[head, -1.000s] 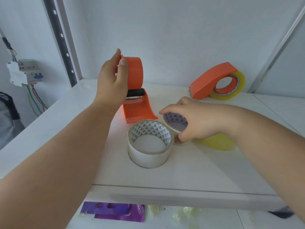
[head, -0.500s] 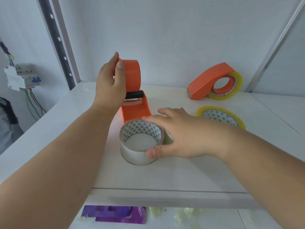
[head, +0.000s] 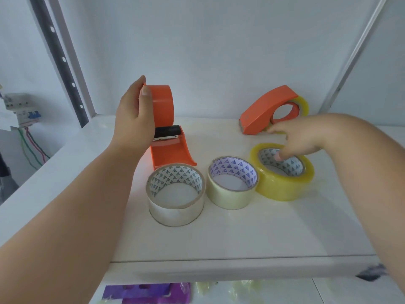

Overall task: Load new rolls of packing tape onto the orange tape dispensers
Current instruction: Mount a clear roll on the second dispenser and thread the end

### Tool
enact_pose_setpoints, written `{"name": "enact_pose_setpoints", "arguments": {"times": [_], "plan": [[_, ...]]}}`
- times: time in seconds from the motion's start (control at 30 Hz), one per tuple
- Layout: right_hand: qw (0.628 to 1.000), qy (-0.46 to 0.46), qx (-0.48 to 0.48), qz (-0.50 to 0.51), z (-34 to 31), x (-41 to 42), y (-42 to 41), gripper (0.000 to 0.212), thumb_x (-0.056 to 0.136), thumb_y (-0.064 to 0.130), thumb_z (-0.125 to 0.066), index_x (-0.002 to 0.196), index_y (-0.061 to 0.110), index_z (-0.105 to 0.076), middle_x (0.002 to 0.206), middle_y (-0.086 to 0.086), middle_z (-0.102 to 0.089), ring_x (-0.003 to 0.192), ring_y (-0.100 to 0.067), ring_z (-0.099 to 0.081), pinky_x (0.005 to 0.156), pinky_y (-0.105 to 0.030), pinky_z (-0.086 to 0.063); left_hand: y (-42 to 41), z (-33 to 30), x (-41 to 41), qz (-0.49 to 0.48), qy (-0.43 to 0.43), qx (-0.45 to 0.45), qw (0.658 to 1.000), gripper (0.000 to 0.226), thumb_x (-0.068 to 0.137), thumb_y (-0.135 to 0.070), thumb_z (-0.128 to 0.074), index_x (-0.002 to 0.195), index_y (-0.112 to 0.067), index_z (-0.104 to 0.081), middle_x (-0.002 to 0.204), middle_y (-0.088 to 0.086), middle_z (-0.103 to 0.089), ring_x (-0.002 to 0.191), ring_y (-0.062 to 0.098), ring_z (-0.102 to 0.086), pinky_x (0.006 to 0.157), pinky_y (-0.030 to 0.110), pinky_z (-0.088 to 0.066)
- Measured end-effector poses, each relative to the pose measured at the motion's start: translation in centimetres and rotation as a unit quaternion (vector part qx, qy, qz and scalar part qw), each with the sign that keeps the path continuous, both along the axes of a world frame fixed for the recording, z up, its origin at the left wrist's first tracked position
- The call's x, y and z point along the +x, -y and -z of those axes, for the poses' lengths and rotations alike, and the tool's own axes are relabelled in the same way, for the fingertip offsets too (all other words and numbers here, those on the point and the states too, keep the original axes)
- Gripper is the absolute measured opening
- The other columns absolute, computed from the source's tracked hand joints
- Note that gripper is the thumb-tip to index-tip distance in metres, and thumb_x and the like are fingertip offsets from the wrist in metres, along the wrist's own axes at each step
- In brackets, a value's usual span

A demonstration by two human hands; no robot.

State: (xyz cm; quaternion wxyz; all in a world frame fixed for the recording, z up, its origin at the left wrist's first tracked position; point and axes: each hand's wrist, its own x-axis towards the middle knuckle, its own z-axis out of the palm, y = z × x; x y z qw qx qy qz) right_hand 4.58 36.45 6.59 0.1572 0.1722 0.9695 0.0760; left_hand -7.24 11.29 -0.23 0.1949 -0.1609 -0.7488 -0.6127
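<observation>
My left hand (head: 133,119) grips the round top of an empty orange tape dispenser (head: 171,150), which stands upright on the white shelf (head: 241,240). In front of it stand a nearly bare cardboard core (head: 175,207), a thin pale roll (head: 230,194) and a thick yellow tape roll (head: 282,185). My right hand (head: 306,137) hovers over the yellow roll, one fingertip dipping into its core and the other fingers stretched out past its far rim. A second orange dispenser (head: 263,113), loaded with yellowish tape, lies at the back right.
The wall rises right behind the shelf. A perforated upright post (head: 61,62) stands at the back left, with a breaker box and wires (head: 22,108) beyond it. Purple packaging (head: 149,292) lies on the level below the shelf's front edge.
My right hand left the cardboard core and swung right to the yellow roll, uncovering the pale middle roll. My left hand kept its hold on the dispenser.
</observation>
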Motion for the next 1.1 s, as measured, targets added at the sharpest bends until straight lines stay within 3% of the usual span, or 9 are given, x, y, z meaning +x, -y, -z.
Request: {"name": "enact_pose_setpoints", "arguments": {"times": [0.13,0.23,0.37,0.5,0.57,0.67,0.87,0.97,1.1], "plan": [[1.000,0.030,0.000,-0.003,1.9,-0.4,-1.1,0.064,0.090,0.037,-0.058,0.146,0.028,-0.028,0.147,-0.004,-0.041,0.124,-0.026,-0.048,0.084,-0.029,-0.042,-0.1,-0.2,0.2,-0.006,0.005,-0.012,1.000,0.049,0.098,-0.046,-0.023,0.143,-0.028,-0.034,0.143,-0.003,-0.042,0.127,0.015,-0.045,0.103,0.035,-0.042],[1.000,0.000,-0.014,-0.020,2.6,-0.7,-2.0,0.055,0.093,0.036,-0.054,0.143,0.026,-0.035,0.145,-0.005,-0.043,0.120,-0.027,-0.051,0.087,-0.031,-0.045,0.0,-0.5,0.5,-0.010,0.008,-0.012,1.000,0.049,0.099,-0.045,-0.022,0.144,-0.028,-0.032,0.143,-0.004,-0.042,0.126,0.014,-0.045,0.104,0.037,-0.042],[0.993,-0.078,-0.072,-0.057,2.2,-1.4,-3.4,0.024,0.091,0.030,-0.056,0.115,0.029,-0.053,0.120,-0.005,-0.059,0.099,-0.023,-0.055,0.075,-0.032,-0.045,-0.1,-0.4,0.6,-0.012,0.002,-0.021,1.000,0.047,0.101,-0.041,-0.020,0.145,-0.027,-0.031,0.144,-0.006,-0.042,0.123,0.009,-0.045,0.089,0.013,-0.039],[0.961,-0.229,-0.125,-0.089,1.6,-2.6,-3.8,0.011,0.090,0.027,-0.058,0.088,0.035,-0.051,0.090,0.006,-0.060,0.091,-0.022,-0.057,0.068,-0.030,-0.042,-0.1,-0.3,0.5,-0.015,0.002,-0.021,1.000,0.046,0.102,-0.040,-0.019,0.143,-0.027,-0.033,0.139,-0.005,-0.045,0.114,0.006,-0.050,0.070,-0.003,-0.037],[0.938,-0.296,-0.154,-0.098,1.6,-3.3,-3.4,0.004,0.090,0.031,-0.057,0.092,0.033,-0.054,0.090,0.006,-0.063,0.087,-0.023,-0.059,0.070,-0.032,-0.046,-0.1,-0.4,0.5,-0.014,0.003,-0.019,1.000,0.045,0.102,-0.039,-0.019,0.142,-0.026,-0.034,0.133,-0.005,-0.047,0.103,0.004,-0.054,0.063,-0.004,-0.038],[0.903,-0.374,-0.186,-0.095,1.7,-4.4,-2.4,0.022,0.091,0.030,-0.055,0.113,0.031,-0.055,0.109,-0.001,-0.065,0.095,-0.027,-0.061,0.083,-0.037,-0.050,-0.1,-0.5,0.5,-0.016,0.001,-0.023,1.000,0.044,0.102,-0.040,-0.019,0.140,-0.027,-0.036,0.130,-0.003,-0.048,0.098,0.002,-0.055,0.062,-0.002,-0.040],[0.850,-0.440,-0.246,-0.151,1.5,-7.1,1.1,0.045,0.093,0.018,-0.054,0.137,0.019,-0.047,0.140,-0.005,-0.050,0.130,-0.019,-0.044,0.101,-0.019,-0.029,-0.1,-0.7,0.5,-0.011,0.010,-0.031,0.999,0.045,0.101,-0.043,-0.018,0.140,-0.029,-0.035,0.126,-0.006,-0.049,0.102,0.002,-0.054,0.082,0.015,-0.048],[0.835,-0.439,-0.263,-0.201,1.4,-8.3,3.2,0.047,0.093,0.016,-0.053,0.140,0.017,-0.045,0.142,-0.006,-0.049,0.132,-0.019,-0.043,0.099,-0.013,-0.025,-0.1,-0.9,0.5,-0.007,0.011,-0.019,1.000,0.044,0.101,-0.041,-0.020,0.139,-0.029,-0.038,0.130,-0.006,-0.050,0.117,0.011,-0.051,0.101,0.036,-0.044],[0.810,-0.421,-0.320,-0.255,1.2,-9.6,5.9,0.046,0.094,0.013,-0.051,0.139,0.025,-0.046,0.140,0.002,-0.052,0.128,-0.011,-0.046,0.096,-0.010,-0.030,0.1,-1.2,0.4,0.014,0.035,0.008,0.999,0.046,0.102,-0.039,-0.022,0.143,-0.027,-0.038,0.141,-0.010,-0.044,0.130,0.008,-0.041,0.111,0.035,-0.033]]}}
